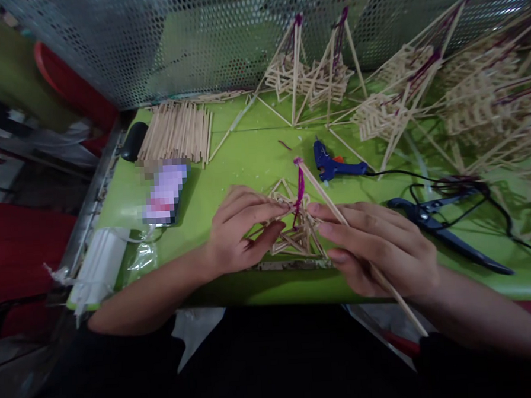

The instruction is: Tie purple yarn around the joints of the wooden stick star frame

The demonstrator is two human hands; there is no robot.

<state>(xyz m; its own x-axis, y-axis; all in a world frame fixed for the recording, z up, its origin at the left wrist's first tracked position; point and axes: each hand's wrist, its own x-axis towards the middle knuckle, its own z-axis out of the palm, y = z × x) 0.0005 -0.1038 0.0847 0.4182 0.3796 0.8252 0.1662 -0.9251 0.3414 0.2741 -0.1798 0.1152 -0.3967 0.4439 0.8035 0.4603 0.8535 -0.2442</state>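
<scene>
Our left hand [238, 233] pinches the small stick frame [296, 230] at the table [245, 158] edge; our right hand [377, 246] grips a long stick [332, 210] against it. Finished frames [312, 72] stand behind; loose sticks [177, 131] remain.

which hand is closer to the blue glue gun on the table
Right. The right hand lies just below the blue glue gun, slightly to its right, holding a long stick. The left hand is farther off, down and to its left.
</scene>
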